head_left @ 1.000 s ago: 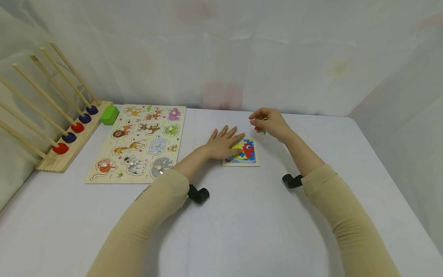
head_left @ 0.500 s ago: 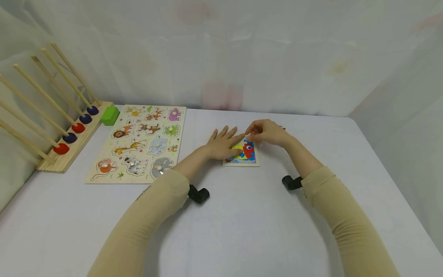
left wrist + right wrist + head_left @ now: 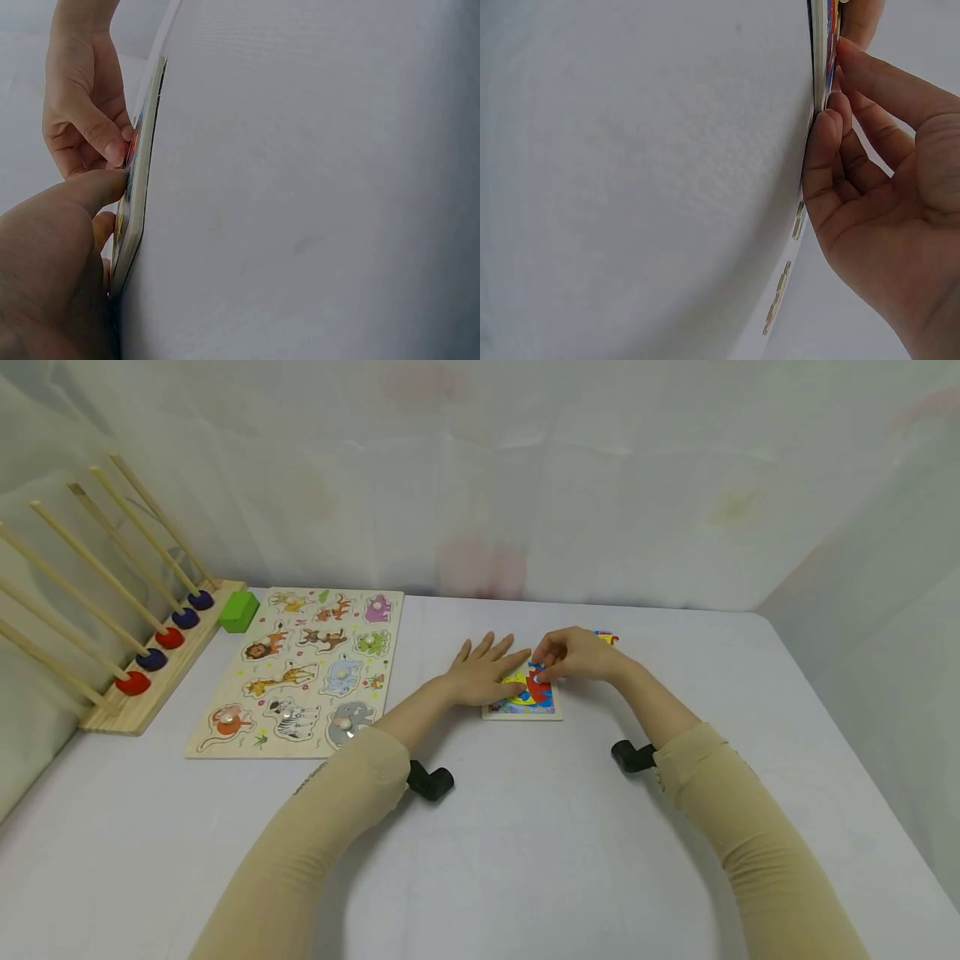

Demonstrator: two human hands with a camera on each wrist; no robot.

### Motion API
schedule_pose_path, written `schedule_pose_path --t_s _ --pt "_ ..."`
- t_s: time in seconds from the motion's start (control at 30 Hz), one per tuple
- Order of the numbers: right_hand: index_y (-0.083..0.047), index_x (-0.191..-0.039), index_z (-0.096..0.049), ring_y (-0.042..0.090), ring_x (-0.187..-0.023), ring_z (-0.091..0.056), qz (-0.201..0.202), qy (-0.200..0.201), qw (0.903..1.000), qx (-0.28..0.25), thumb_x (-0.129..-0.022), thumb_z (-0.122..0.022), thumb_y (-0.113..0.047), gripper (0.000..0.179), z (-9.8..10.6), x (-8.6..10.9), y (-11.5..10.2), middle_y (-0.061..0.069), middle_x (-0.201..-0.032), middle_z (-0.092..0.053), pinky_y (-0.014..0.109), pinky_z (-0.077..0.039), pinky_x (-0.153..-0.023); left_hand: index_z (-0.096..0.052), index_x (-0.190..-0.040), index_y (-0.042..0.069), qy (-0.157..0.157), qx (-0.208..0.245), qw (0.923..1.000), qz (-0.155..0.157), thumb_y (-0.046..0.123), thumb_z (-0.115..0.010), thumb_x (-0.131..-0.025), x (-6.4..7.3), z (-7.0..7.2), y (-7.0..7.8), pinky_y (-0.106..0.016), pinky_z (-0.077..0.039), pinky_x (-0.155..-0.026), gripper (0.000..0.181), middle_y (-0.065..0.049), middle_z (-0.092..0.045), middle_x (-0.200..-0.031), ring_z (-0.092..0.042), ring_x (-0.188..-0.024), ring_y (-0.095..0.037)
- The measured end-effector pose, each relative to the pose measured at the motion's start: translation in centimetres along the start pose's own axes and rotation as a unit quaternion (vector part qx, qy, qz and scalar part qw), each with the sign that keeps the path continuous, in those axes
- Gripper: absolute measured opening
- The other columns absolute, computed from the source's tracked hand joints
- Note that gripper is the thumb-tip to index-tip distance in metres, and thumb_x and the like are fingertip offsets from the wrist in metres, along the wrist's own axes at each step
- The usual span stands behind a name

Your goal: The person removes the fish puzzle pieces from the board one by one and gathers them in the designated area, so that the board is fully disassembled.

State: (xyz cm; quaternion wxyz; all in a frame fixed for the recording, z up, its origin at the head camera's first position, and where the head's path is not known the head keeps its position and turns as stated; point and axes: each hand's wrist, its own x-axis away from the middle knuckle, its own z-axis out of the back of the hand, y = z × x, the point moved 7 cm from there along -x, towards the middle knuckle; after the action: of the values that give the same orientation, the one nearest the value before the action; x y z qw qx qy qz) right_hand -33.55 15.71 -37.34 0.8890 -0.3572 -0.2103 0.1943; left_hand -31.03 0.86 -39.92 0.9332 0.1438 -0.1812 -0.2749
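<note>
A small wooden fish puzzle [image 3: 542, 702] with a red, yellow and blue picture lies flat in the middle of the table. My left hand [image 3: 480, 679] rests spread over its left side, thumb across the yellow part. At the upper right part of the puzzle, my right hand [image 3: 576, 654] pinches a puzzle piece, mostly hidden by the fingers. In the right wrist view, the thumb of that hand [image 3: 900, 142] touches the picture side and the other fingers curl by the board's edge. Loose colourful puzzle pieces [image 3: 606, 637] lie behind the right hand.
On the left lies a larger animal peg puzzle board [image 3: 333, 652]. Beyond it stands a wooden rack [image 3: 127, 714] with upright rods and red and blue beads. A green block [image 3: 238, 611] sits beside the rack's base. White cloth hangs behind the table.
My right hand has come from beyond the puzzle's upper right down to its upper edge, then onto the picture, uncovering the loose pieces behind it. My left hand has stayed put.
</note>
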Motion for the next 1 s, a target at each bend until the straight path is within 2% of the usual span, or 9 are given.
schedule_pose_path --t_s 0.27,0.63,0.8,1.0 --pt "-0.011 -0.103 -0.071 0.018 -0.080 -0.050 -0.001 0.001 0.9997 0.026 -0.085 -0.077 -0.023 0.023 -0.26 0.01 0.03 0.001 -0.084 -0.058 0.025 -0.040 -0.069 -0.014 -0.159 0.035 0.002 -0.003 1.0000 -0.003 0.058 -0.036 -0.100 -0.13 -0.10 -0.03 -0.059 0.009 -0.124 0.067 -0.001 0.003 -0.170 0.012 -0.157 -0.032" --pt "-0.013 -0.103 -0.074 0.018 -0.082 -0.051 -0.004 0.006 0.9991 0.041 -0.087 -0.075 -0.020 0.017 -0.42 0.14 -0.11 0.001 -0.083 -0.058 0.027 -0.040 -0.071 -0.015 -0.159 0.034 0.000 0.001 1.0000 0.000 0.056 -0.038 -0.100 -0.03 0.01 0.09 -0.059 0.010 -0.124 0.066 -0.002 0.002 -0.170 0.012 -0.157 -0.032" --pt "-0.014 -0.103 -0.073 0.020 -0.086 -0.051 -0.008 0.007 0.9989 0.046 -0.087 -0.074 -0.019 0.017 -0.54 0.12 -0.11 0.002 -0.088 -0.059 0.028 -0.041 -0.074 -0.015 -0.159 0.034 0.000 0.000 1.0000 0.001 0.056 -0.038 -0.101 0.03 0.00 0.09 -0.059 0.010 -0.124 0.066 -0.002 0.002 -0.170 0.012 -0.157 -0.032" --pt "-0.015 -0.103 -0.074 0.021 -0.095 -0.051 -0.003 0.013 0.9979 0.063 -0.087 -0.074 -0.018 0.016 -0.50 -0.02 -0.08 0.005 -0.103 -0.060 0.028 -0.043 -0.078 -0.016 -0.159 0.034 0.003 -0.004 1.0000 0.001 0.055 -0.038 -0.100 0.01 -0.02 0.08 -0.060 0.009 -0.124 0.066 -0.002 0.001 -0.170 0.011 -0.157 -0.032"
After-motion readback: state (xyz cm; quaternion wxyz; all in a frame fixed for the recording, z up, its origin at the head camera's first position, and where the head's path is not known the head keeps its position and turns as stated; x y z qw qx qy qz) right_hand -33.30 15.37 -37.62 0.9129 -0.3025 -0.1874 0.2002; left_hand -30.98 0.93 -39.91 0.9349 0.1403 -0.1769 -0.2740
